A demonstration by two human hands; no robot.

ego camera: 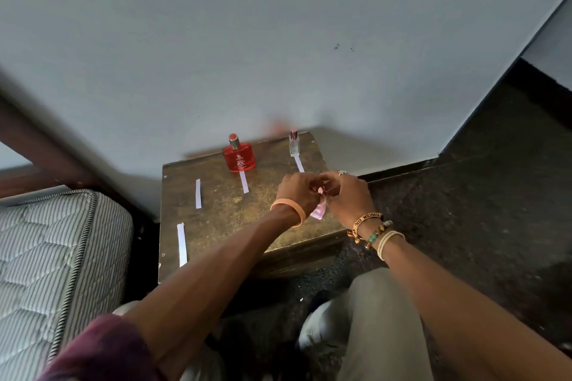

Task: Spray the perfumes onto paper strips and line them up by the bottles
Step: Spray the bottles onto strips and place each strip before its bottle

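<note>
Fingers of left hand [296,192] and right hand [348,196] clamp pink bottle [318,212] over table [223,223]
Held above the near right; red bottle [239,158] and clear bottle [294,145] stand far, a paper strip [244,182] before each.

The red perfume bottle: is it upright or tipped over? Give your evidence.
Upright: the red perfume bottle stands on its base on the table, red top uppermost.

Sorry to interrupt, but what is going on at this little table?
A person holds a pink perfume bottle in both hands, the left hand and right hand meeting at its top. On the wooden table, the red bottle and the clear bottle each have a paper strip before them. Two spare strips lie further left.
</note>
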